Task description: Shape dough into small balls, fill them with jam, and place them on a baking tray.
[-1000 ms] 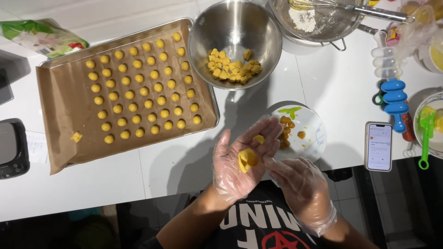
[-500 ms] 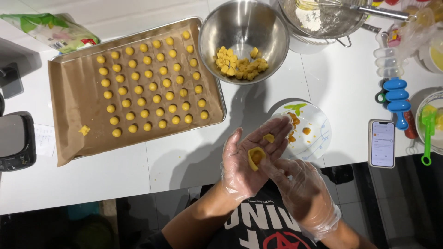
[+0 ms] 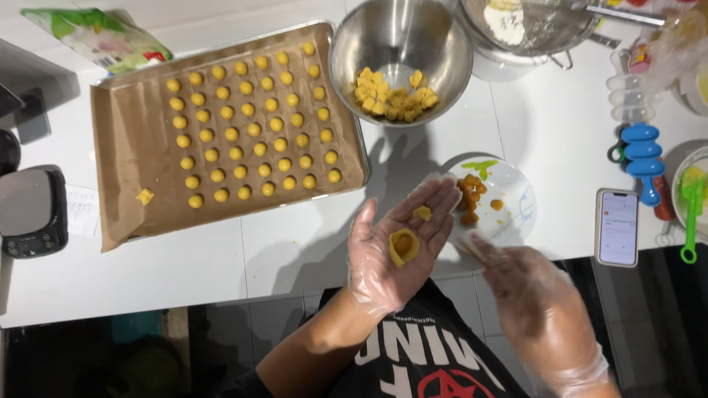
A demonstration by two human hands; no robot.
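Observation:
My left hand [image 3: 394, 250], in a clear plastic glove, lies palm up over the table's near edge. A flattened yellow dough cup [image 3: 403, 245] with an orange filling rests in the palm, and a small dough scrap [image 3: 422, 213] sits near the fingers. My gloved right hand [image 3: 531, 302] hovers blurred to the right, holding nothing, just below a small white plate [image 3: 516, 195] of orange filling lumps [image 3: 467, 197]. A paper-lined baking tray [image 3: 133, 147] carries several rows of yellow dough balls [image 3: 251, 125]. A steel bowl [image 3: 346, 51] holds yellow dough pieces [image 3: 391, 96].
A phone [image 3: 619, 227] lies at the right by blue and green utensils [image 3: 641, 151]. A second bowl with a whisk and flour [image 3: 531, 22] stands at the back. A black kitchen scale [image 3: 31, 210] sits at the left, a green bag [image 3: 96, 37] behind the tray.
My right hand has drawn away from the left palm toward the right. The dough cup with filling stays in the left palm.

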